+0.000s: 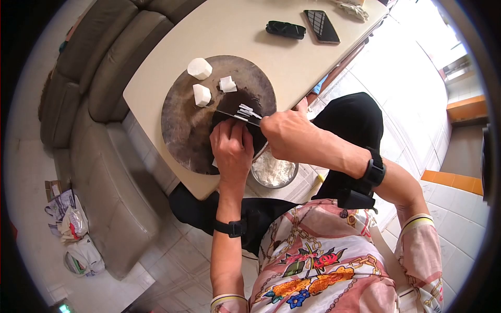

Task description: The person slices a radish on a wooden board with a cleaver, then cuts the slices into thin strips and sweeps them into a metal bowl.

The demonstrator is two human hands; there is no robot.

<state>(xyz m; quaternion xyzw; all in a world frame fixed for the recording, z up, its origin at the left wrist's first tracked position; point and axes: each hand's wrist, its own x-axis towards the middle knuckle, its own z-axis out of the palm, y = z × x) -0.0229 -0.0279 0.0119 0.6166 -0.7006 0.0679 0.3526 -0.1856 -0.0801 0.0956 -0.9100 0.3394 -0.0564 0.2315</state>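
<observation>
On a round dark cutting board [182,130] my right hand [287,134] is closed round the handle of a knife [237,116], its blade pointing left. Just below the blade my left hand [231,146] presses down with bent fingers; whatever lies under the fingertips is hidden. Thin white strips [248,111] lie along the far side of the blade. Farther back on the board are two white chunks, one [199,68] behind the other [201,95], and a small stack of white slices [227,84].
A metal bowl [296,175] of white shreds is below the table edge, near my right forearm. A phone [322,26] and a dark case [285,29] lie at the table's far side. A grey sofa [115,182] stands left, with bags [83,255] on the floor.
</observation>
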